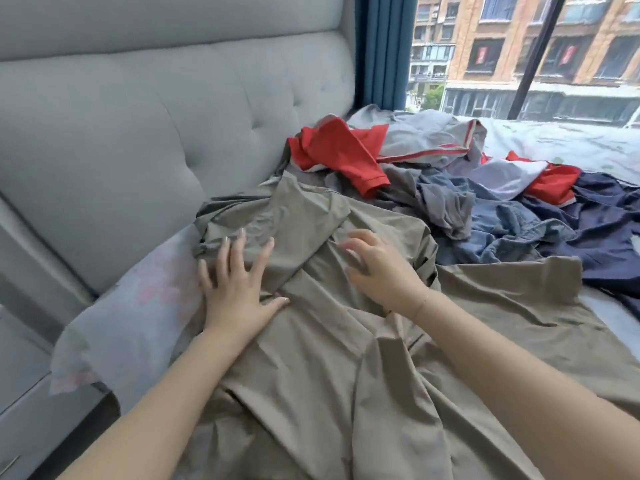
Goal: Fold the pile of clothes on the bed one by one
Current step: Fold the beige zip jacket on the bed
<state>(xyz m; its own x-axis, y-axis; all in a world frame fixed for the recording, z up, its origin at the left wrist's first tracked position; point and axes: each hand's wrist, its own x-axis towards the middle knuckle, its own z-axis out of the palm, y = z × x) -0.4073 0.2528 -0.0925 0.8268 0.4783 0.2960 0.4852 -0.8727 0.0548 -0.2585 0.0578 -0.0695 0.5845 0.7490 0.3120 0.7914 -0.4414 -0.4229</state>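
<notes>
A large olive-khaki garment (311, 358) lies spread and wrinkled across the bed in front of me. My left hand (239, 285) presses flat on its upper left part, fingers straight and spread. My right hand (377, 265) rests on the same garment just to the right, fingers bent down onto a fold of the cloth; whether it grips the cloth I cannot tell. Behind the khaki garment lies the pile of clothes (467, 199): red-and-grey pieces (339, 150), a blue-grey crumpled one (498, 220) and a dark navy one (602, 216).
A grey tufted headboard (138, 133) runs along the left. A pale floral bedsheet (138, 306) shows at the left bed edge and white bedding (561, 143) at the back right. A blue curtain (381, 50) and a large window stand behind.
</notes>
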